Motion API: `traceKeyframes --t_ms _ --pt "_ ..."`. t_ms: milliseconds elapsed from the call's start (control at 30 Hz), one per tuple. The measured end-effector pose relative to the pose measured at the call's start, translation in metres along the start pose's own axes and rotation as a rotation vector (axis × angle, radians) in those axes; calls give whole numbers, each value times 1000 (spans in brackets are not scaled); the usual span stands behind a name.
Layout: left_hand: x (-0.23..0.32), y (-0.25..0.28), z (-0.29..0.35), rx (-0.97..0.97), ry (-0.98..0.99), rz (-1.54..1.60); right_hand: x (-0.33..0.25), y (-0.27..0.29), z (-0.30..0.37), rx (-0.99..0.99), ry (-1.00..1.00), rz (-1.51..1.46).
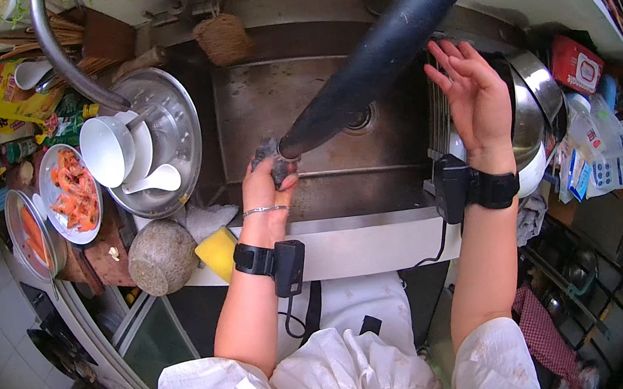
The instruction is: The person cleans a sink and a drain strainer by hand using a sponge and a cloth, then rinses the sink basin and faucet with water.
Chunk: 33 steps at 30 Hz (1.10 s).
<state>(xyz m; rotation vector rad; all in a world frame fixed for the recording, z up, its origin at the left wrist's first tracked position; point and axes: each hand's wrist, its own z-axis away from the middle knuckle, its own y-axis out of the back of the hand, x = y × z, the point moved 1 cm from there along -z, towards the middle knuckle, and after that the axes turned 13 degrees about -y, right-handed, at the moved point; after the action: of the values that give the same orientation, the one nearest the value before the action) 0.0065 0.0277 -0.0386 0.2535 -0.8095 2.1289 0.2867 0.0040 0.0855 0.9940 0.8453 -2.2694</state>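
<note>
My left hand (266,182) is at the front of a steel sink (255,113), its fingers closed round a small grey lump (274,163) whose kind I cannot make out. Right above that lump ends the metal-ringed tip of a thick black tube (377,45), which looks like an arched tap spout. The tube runs up to the back right and hides part of the sink. My right hand (472,95) hangs at the sink's right side with fingers spread, holding nothing. It is beside a wire rack (440,118) and metal bowls (537,92). Both wrists carry black strapped devices.
At left stand a steel lid or basin (175,106) with white bowls (104,152) and a spoon, and a plate (50,170) of orange shrimp-like food. A rounded stone (162,258) and yellow sponge (219,254) lie near the front edge. Plastic packages (601,135) crowd the right.
</note>
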Motion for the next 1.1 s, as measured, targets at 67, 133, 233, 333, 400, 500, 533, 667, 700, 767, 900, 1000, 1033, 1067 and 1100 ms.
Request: traceKeyframes --t_ms 67,133,233,333,400,500,533,667,700,767,900,1000,1033,1067,1100 --pt "2 13 -8 -25 12 -15 -5 0 -6 -44 -22 -37" --pt "4 7 -6 3 1 -116 -11 -3 -12 13 42 49" --pt "6 1 -3 35 28 -160 -23 0 -17 -51 35 158" --pt "7 -9 7 8 57 -212 -14 -1 -11 61 53 187" --pt "6 -18 13 63 42 -237 -7 2 -5 64 57 219" --pt "8 -9 12 82 18 -257 14 -5 13 79 16 283" --pt "8 -10 11 33 22 -250 22 -1 18 71 19 349" --pt "11 -11 15 64 30 -268 59 12 48 52 -51 464" --pt "12 -10 14 39 18 -253 69 13 56 43 -82 504" --pt "10 -12 14 16 2 -264 93 29 71 54 -125 552" --pt "7 -7 11 33 26 -252 129 44 102 94 -55 890" --pt "9 4 6 20 52 -286 136 48 119 118 92 1078" --pt "8 5 6 -28 64 -314 138 53 122 126 92 1074" --pt "4 4 6 -33 67 -320 141 58 124 118 132 1136" --pt "-1 -1 9 -21 -14 -415 143 62 125 109 172 1197"
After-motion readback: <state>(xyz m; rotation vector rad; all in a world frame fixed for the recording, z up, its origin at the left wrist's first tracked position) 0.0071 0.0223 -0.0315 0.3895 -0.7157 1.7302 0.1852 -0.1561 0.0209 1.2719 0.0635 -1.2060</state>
